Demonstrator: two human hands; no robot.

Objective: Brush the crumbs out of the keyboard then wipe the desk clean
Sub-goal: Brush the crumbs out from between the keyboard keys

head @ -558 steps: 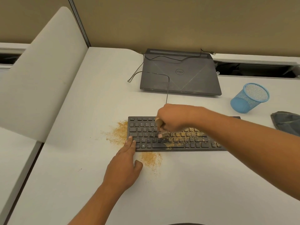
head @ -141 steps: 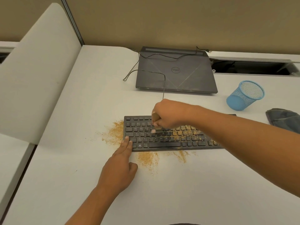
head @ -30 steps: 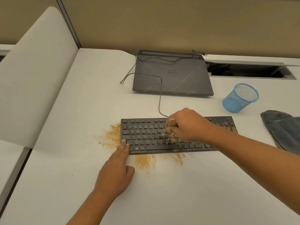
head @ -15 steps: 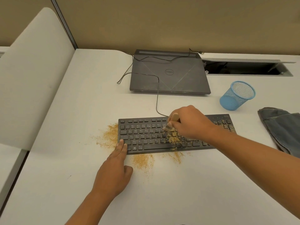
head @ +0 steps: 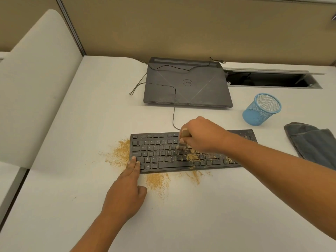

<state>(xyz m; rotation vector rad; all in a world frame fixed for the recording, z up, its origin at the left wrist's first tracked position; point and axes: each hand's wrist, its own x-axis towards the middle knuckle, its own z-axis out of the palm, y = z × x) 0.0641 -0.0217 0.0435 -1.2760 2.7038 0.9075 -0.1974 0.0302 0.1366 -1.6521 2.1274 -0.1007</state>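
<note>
- Two hands at work. The right hand is curled round a small brush, bristles down on the middle keys. The left hand lies flat, straight fingers pressing the near-left corner of the keyboard.
- Keyboard: black, long axis running left to right across the table, just ahead of both hands.
- Crumbs: thickest on the keys just right of the bristles and nearer the person, so the right hand is closer. The next stroke probably sweeps toward the near edge. Further heaps lie on the table left of and in front of the keyboard.
- Cloth: grey, far right, well apart from both hands, wiping not yet begun.
- Writing: round Dell logo on the closed laptop, upside down to the viewer. Key letters are faint and only partly readable.
</note>
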